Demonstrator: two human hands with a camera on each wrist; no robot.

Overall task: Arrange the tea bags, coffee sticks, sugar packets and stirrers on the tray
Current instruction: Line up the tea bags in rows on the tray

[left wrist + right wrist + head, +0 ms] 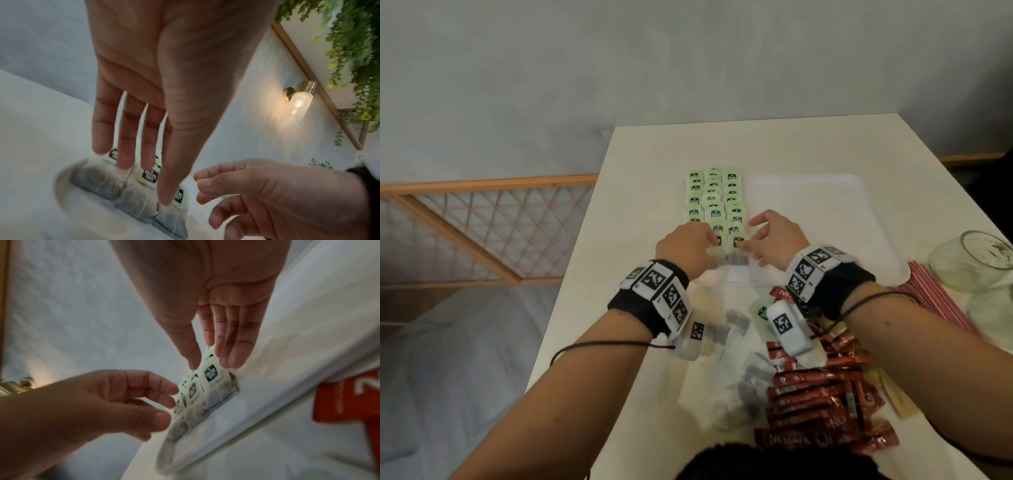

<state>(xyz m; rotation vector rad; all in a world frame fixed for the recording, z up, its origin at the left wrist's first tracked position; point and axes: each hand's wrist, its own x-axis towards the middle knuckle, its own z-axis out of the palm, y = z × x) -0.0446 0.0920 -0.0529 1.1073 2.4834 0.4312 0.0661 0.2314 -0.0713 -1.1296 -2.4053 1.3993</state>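
Nearest the lens, at the bottom of the head view, a heap of red coffee sticks (822, 394) is lying on the white table (640, 144), with loose tea bags (736, 387) just left of it; above them both forearms are reaching up the frame to the near left corner of the white tray (859, 205); the tea bags in rows (712, 202) are filling the tray's left part in three columns running toward the top of the frame; the left hand (685, 248) is lying at the lower left end of those rows, its fingers (125, 142) straight and slightly apart, their tips touching the nearest bags and tags, clamped on nothing; the right hand (777, 240) is sitting at the lower right end, thumb and fingers (232, 352) straight and a little apart, their tips resting by the green tag of the nearest right-column bag; whether they are pinching it I cannot tell; the tray's rim is running just below the nearest bags; the tray's whole right part is lying bare; at the right edge, striped stirrers (941, 301) and a glass jar (972, 263) on its side are crowding the tray's lower right corner.
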